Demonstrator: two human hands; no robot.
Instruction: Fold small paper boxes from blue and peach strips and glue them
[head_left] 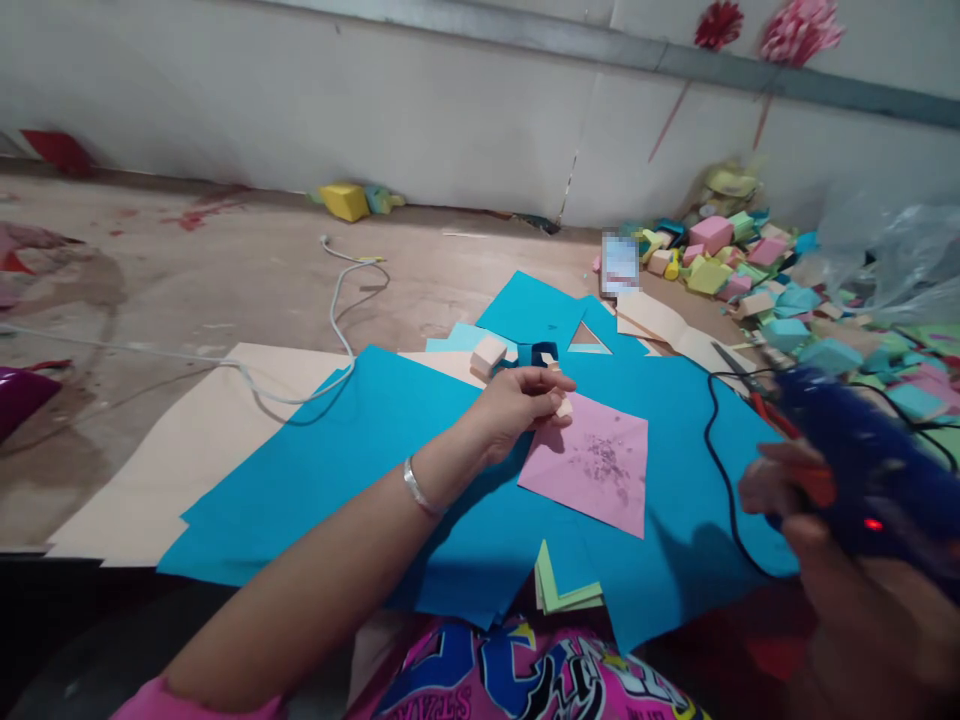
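Note:
My left hand (517,410), wearing a silver bracelet, is closed in a pinch on a small peach paper piece (564,407), partly hidden by the fingers. Below it lies a pink paper square (626,440) with dark specks and glue-like spots. My right hand (810,500) is wrapped round a blue hot glue gun (862,440), blurred, with an orange trigger and a small red light. A peach paper box (488,354) and a dark blue folded strip (534,355) sit just beyond my left hand.
Blue sheets (322,470) and peach sheets (187,430) cover the floor before me. Scissors (735,367) lie near the glue gun's black cord (712,430). Small paper boxes (784,270) are heaped at right, beside a phone (620,262). A white cable (334,310) crosses at left.

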